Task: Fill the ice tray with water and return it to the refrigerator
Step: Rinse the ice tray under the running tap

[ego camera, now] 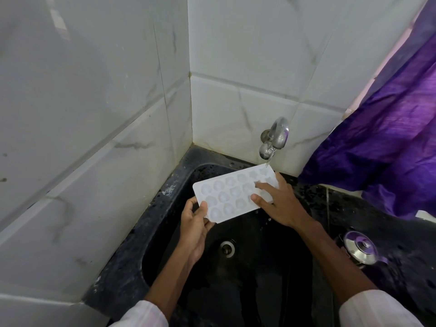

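Note:
A white ice tray (232, 193) with several rounded cups is held over the black sink (165, 232), tilted a little, its far right corner under the steel tap (274, 138). A thin stream of water runs from the tap onto that corner. My left hand (194, 223) grips the tray's near left end, thumb on top. My right hand (279, 204) grips the right end, thumb and forefinger lying across the cups. Drops fall from the tray's right edge.
The sink's drain (227, 248) lies below the tray. White marble-look tiles (94, 114) close the corner at left and behind. A purple curtain (389, 138) hangs at right. A steel pot lid (361, 247) with a knob sits on the dark counter at right.

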`<state>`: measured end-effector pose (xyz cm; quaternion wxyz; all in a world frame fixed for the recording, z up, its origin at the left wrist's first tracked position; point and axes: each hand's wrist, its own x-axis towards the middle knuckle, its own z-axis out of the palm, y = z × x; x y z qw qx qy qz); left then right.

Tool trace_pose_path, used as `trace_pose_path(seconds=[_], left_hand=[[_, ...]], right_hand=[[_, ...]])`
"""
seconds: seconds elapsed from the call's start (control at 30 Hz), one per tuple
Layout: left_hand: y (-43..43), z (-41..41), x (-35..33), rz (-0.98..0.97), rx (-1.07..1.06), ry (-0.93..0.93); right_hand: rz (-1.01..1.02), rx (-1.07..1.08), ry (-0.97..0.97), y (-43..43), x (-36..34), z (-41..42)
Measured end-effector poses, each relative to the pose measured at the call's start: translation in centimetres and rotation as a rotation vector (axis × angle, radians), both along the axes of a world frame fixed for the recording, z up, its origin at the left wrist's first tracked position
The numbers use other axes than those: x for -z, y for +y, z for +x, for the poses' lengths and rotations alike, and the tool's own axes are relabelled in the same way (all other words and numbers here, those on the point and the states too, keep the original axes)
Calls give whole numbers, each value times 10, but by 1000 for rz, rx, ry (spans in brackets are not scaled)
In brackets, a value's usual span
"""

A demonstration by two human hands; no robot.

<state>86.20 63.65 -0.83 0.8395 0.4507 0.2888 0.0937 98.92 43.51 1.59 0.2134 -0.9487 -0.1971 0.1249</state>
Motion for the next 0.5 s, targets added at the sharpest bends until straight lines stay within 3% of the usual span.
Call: trace_pose_path(seconds=[0.5], left_hand=[[-10, 13, -11, 60, 19, -11]], right_hand=[[142, 106, 18, -1, 4, 8]])
